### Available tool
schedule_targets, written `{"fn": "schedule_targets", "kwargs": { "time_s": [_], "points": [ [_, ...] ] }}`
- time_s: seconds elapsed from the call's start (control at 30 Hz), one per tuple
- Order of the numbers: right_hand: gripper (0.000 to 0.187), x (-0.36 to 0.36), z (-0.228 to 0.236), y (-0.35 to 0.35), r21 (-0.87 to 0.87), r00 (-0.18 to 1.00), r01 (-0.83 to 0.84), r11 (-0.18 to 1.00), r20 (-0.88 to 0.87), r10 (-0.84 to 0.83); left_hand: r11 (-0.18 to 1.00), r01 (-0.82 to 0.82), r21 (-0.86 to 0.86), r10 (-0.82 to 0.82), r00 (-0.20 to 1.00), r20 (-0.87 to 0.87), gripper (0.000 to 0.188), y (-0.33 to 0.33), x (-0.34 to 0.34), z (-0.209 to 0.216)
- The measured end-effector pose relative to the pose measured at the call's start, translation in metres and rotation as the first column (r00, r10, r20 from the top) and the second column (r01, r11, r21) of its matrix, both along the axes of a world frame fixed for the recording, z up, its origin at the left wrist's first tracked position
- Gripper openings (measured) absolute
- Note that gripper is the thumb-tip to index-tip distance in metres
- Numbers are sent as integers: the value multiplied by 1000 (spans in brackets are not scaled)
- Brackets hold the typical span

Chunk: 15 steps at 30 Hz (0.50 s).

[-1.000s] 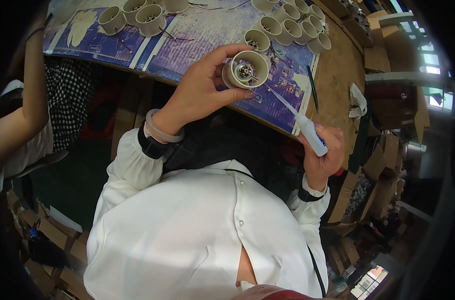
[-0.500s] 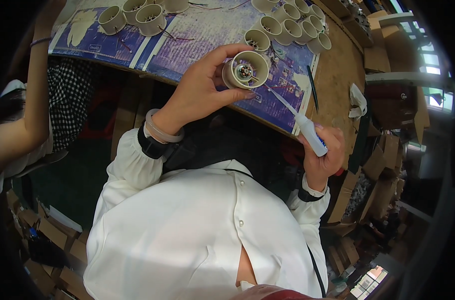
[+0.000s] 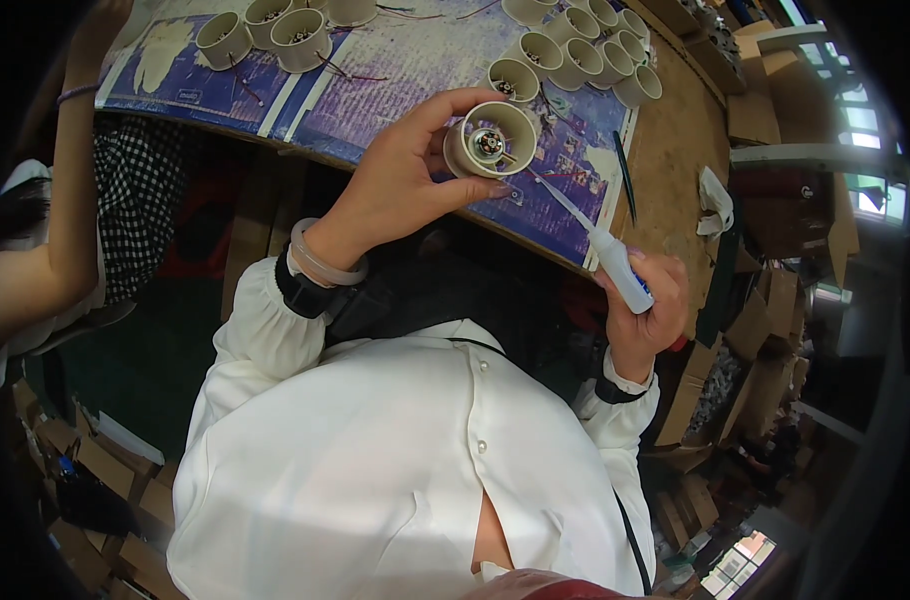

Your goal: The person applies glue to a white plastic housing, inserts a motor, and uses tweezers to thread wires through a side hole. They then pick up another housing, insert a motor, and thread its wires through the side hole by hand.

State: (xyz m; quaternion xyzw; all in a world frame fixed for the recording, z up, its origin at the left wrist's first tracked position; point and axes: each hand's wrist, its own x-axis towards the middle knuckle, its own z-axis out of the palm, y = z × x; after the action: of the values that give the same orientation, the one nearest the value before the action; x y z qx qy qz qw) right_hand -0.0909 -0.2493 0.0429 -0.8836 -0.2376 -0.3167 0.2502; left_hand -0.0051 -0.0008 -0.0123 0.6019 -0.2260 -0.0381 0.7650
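Observation:
Between thumb and fingers, my left hand (image 3: 400,175) grips a cream plastic cylindrical housing (image 3: 520,117) by its sides, above the table's near edge. Its open end faces me, and a small round motor (image 3: 488,146) shows inside. My right hand (image 3: 653,305) is wrapped round a white squeeze bottle (image 3: 620,268) with a long thin nozzle. The nozzle's tip points up and left, a short way from the housing's lower right rim and apart from it.
Several similar housings (image 3: 582,62) stand at the back right, others (image 3: 301,40) at the back left with wires trailing. A dark thin stick (image 3: 625,175) and a crumpled white tissue (image 3: 715,203) lie at right on the table (image 3: 675,120). Another person's arm (image 3: 70,190) is at far left.
Almost nothing differs. Both hands, the housing and the bottle hold nearly the same places. The other person's arm at far left has shifted slightly.

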Motion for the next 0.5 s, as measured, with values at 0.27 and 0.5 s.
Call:
{"fn": "schedule_targets", "kwargs": {
  "time_s": [0.27,0.5],
  "points": [
    [52,1,-1,1,3,1000,-4,1000,21,4,1000,12,26,-11,1000,-3,67,1,0,0],
    [52,1,-1,0,-4,1000,-9,1000,24,10,998,47,42,-46,998,-39,70,3,-1,2]
  ]
}}
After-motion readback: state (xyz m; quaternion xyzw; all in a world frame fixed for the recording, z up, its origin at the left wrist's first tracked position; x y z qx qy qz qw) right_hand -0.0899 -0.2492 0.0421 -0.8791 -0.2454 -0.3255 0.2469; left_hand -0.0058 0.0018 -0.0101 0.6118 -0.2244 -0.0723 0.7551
